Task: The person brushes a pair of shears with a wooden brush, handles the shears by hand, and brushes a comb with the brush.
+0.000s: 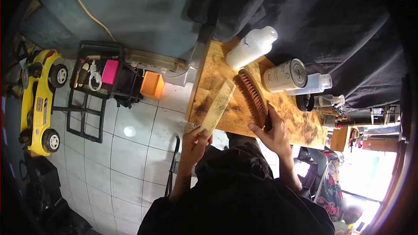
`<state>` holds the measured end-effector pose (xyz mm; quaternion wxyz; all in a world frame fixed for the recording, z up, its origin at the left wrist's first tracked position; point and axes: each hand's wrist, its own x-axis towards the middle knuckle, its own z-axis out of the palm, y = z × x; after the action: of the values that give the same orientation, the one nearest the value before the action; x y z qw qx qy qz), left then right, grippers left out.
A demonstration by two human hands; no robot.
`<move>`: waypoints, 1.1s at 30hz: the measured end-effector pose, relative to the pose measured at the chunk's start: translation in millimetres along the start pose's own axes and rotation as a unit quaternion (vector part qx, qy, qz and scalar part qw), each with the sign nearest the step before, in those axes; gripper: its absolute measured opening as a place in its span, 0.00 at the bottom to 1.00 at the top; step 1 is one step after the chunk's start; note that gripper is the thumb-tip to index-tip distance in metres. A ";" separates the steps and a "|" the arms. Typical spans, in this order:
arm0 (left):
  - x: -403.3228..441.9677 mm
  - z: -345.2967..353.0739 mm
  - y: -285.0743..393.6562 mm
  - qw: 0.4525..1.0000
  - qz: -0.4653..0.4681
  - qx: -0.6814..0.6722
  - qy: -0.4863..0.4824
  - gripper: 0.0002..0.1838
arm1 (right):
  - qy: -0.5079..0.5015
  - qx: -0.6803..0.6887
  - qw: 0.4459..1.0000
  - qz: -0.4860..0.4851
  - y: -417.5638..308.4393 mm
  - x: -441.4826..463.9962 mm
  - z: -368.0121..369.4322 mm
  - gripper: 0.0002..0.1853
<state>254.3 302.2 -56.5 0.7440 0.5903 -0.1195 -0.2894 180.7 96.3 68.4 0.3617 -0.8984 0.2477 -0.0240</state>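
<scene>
Single wide head view, facing forward and down, near wooden table point(238, 111).

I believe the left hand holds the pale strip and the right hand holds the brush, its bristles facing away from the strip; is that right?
Not quite: in the head view, the bristles face toward the pale strip, not away from it. The left hand does hold the strip, and the right hand the brush.

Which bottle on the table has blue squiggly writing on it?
The white bottle, the one closest to the brush. The clear bottle beyond the can and the small bottle show no blue writing.
</scene>
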 end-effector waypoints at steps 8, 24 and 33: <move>-6.7 27.4 10.7 1.000 -0.015 -0.005 0.010 0.16 | -0.001 -0.041 0.970 -0.241 10.1 -21.0 -12.4 0.28; -61.5 215.3 2.2 0.997 0.061 0.046 -0.028 0.11 | -0.026 0.110 0.954 -0.278 156.6 -116.0 -108.3 0.31; -93.0 313.3 -5.3 0.997 0.005 0.074 -0.004 0.14 | 0.118 0.026 0.992 -0.045 306.9 -151.2 -179.2 0.31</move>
<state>15.2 101.2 39.6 0.6993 0.6419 -0.1467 -0.2783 -122.9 -137.0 18.0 0.3519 -0.8898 0.2476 -0.1524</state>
